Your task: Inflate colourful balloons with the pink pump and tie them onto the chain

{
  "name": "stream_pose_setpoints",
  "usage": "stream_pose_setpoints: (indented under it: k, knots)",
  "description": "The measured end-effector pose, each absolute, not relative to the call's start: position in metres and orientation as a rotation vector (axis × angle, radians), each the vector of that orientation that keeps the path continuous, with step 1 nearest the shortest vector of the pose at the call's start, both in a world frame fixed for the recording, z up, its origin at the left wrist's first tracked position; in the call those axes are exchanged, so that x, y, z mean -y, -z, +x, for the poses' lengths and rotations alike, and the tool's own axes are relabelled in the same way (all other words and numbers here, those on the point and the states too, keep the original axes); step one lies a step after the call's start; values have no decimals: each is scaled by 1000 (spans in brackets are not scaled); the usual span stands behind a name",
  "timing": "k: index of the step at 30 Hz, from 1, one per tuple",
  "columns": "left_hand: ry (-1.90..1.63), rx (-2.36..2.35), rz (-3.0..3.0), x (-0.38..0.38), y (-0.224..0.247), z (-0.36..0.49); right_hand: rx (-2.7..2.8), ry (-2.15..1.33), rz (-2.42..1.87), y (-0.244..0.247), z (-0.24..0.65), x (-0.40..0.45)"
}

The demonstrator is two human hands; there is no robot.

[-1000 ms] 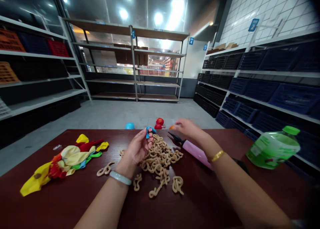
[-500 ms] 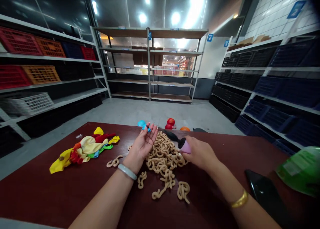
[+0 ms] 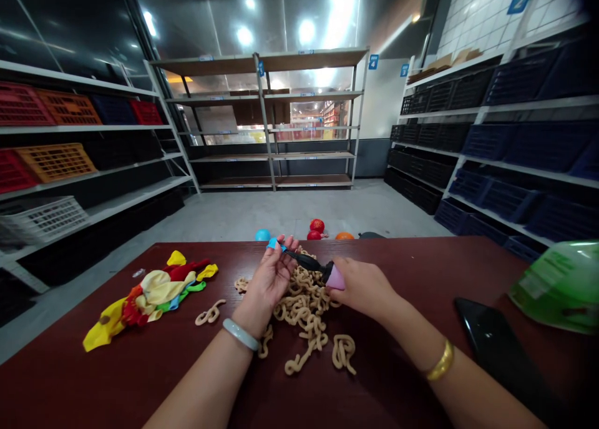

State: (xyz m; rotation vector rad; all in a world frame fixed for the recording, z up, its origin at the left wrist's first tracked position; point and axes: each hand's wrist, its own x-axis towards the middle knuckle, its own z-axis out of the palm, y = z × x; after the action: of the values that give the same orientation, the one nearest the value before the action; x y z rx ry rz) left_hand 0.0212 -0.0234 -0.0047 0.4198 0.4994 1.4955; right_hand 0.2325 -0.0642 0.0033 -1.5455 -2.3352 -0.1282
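Observation:
My left hand [image 3: 274, 276], palm up with curled fingers, holds a small blue balloon [image 3: 276, 244] between thumb and fingers. My right hand [image 3: 362, 286] is wrapped round the pink end of a black tool [image 3: 311, 263], whose dark tip reaches the fingers of my left hand beside the balloon. Beneath and between both hands lies a heap of tan, twisted, rope-like pieces [image 3: 302, 310]. Loose tan pieces [image 3: 344, 354] rest nearer me. To the left is a pile of limp balloons [image 3: 159, 288] in yellow, red, cream, green and blue.
On the right of the brown table [image 3: 407, 379] lie a black phone [image 3: 491, 335] and a green bag [image 3: 556, 285]. Blue [image 3: 262, 235], red [image 3: 317, 225] and orange [image 3: 345, 235] round things show beyond the far edge. Shelves with crates stand on both sides.
My right hand has moved left with the black tool, bringing its tip to my left hand and the blue balloon. The camera view has shifted slightly.

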Motion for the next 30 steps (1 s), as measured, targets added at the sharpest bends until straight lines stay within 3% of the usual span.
stream_pose_setpoints:
  k: [23, 30]
  knots:
    - [-1416, -565, 799, 37, 3, 32, 2228, -216, -1450, -10, 232, 65]
    - [-1374, -730, 774, 45, 1, 41, 2274, -50, -1486, -10, 234, 65]
